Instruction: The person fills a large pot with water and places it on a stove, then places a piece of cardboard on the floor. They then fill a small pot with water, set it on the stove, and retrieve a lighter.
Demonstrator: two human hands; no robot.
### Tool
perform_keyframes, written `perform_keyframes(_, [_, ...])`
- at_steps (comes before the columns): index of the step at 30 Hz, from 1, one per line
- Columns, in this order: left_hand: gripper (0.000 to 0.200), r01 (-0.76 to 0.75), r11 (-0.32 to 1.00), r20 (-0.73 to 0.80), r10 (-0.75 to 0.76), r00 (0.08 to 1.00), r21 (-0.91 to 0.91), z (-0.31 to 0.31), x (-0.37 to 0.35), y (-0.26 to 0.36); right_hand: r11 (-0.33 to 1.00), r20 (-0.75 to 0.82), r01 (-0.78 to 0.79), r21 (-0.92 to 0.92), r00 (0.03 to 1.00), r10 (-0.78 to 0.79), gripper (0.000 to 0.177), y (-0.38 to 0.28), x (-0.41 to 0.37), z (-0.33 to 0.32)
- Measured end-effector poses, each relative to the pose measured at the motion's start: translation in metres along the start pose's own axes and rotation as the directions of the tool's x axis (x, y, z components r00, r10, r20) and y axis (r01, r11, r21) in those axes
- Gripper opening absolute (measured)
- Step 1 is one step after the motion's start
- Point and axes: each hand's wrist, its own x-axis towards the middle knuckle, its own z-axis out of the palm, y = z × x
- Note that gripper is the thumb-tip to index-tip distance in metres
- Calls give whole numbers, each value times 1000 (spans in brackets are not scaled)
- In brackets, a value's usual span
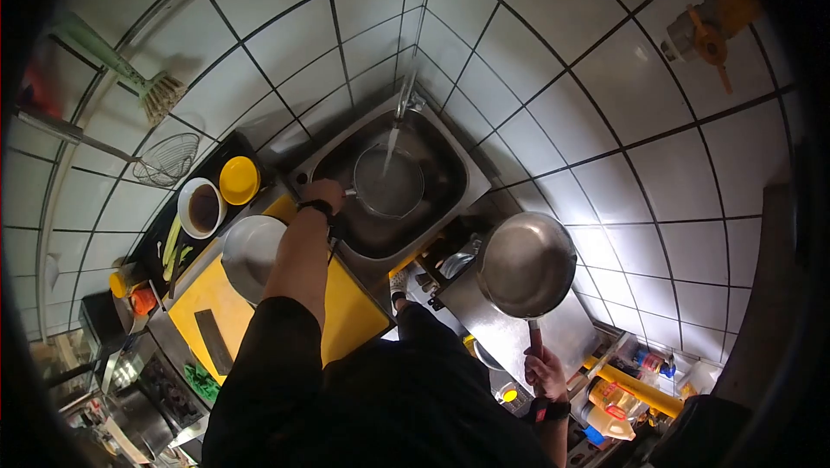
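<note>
In the sink (441, 217) sits a round metal saucepan (389, 181), and water runs into it from the tap (405, 100). My left hand (323, 194) is closed round the short handle of that saucepan at the sink's left rim. On the right, a metal frying pan (526, 262) is held by its reddish-brown handle, with the fingers of my right hand (545, 373) wrapped around it. The frying pan overlaps the steel surface (562, 321) beneath it in this view. A pale metal bowl (246, 252) lies beside my left forearm, partly covered by it.
A large knife (213, 340) lies on the yellow cutting board (350, 325). Left of the sink stand a white bowl of brown liquid (201, 208) and a yellow bowl (239, 180). A wire strainer (169, 161) and a brush (156, 92) hang on the tiled wall. Bottles (614, 399) stand lower right.
</note>
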Motion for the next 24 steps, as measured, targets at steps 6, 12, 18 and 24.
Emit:
perform_keyframes(6, [26, 101, 975, -36, -110, 993, -198, 30, -3, 23, 998, 1, 15, -61, 1000, -15, 19, -6, 8, 4])
perform_keyframes(12, [26, 167, 921, -25, -187, 982, -351, 38, -17, 44, 975, -29, 17, -220, 999, -24, 16, -23, 26, 22])
perform_keyframes(18, [29, 101, 915, -129, -163, 978, -390, 19, -56, 51, 939, 17, 59, -340, 998, -57, 15, -40, 54, 45])
perform_keyframes(24, [31, 100, 899, -210, -205, 956, -427, -11, -100, 44, 937, 112, 43, -346, 994, -4, 14, -48, 97, 82])
